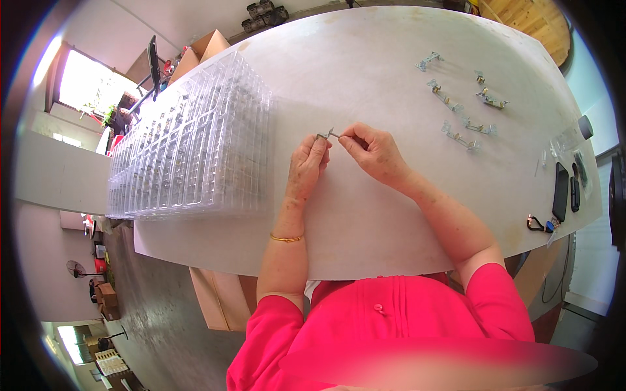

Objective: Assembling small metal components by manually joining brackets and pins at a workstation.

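Observation:
My left hand (307,164) is closed, pinching a small silvery metal part (321,136) between thumb and fingers. Just to its right, my right hand (373,152) is closed on a thin metal pin (334,134), its tip close to that part. Whether the two pieces touch is too small to tell. Both hands are above the pale table (352,208). Apart from them, at the far right, lie several small metal fittings with brass-coloured pieces, among them a fitting (428,62), another fitting (445,96) and a nearer one (460,138).
A tall stack of clear plastic trays (195,143) with compartments holding small parts stands left of my hands. Toward the right edge lie a black phone-like slab (560,191), a dark slim case (574,193), clear plastic bags (566,144) and a black cord loop (536,224).

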Tool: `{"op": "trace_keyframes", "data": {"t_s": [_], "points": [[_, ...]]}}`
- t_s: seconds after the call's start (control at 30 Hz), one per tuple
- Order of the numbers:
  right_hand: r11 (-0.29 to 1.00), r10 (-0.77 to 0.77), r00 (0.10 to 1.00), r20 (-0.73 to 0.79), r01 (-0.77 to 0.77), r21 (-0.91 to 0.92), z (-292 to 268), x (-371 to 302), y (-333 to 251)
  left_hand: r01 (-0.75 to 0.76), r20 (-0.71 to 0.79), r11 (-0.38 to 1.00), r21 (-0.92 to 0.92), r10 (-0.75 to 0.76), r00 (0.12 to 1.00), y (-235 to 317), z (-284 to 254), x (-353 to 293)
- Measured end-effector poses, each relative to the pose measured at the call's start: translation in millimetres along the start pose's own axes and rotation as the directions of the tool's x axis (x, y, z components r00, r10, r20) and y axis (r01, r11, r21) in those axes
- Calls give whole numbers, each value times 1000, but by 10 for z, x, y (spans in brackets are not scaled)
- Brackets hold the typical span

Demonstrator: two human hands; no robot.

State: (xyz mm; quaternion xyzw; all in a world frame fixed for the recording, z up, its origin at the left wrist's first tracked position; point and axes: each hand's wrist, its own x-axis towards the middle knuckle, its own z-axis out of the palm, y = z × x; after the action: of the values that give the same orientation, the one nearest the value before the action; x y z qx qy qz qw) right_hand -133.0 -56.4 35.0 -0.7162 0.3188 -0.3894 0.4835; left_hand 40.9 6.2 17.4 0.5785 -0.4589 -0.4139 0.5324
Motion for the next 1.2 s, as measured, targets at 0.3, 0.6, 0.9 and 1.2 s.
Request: {"op": "trace_keyframes", "data": {"t_s": [0.3,0.6,0.9,1.2], "points": [[999,41,999,-24,-41,34,5,10,42,-19,43,992,128,14,999,-13,47,0],[997,70,996,54,-71,33,16,13,52,-222,57,906,360,216,975,-88,111,6],[981,-191,970,-152,181,-73,41,54,124,-207,105,902,380,180,978,-61,130,-38],[986,104,991,-85,-91,141,21,72,184,102,87,942,-320,-78,993,31,-7,6]]}}
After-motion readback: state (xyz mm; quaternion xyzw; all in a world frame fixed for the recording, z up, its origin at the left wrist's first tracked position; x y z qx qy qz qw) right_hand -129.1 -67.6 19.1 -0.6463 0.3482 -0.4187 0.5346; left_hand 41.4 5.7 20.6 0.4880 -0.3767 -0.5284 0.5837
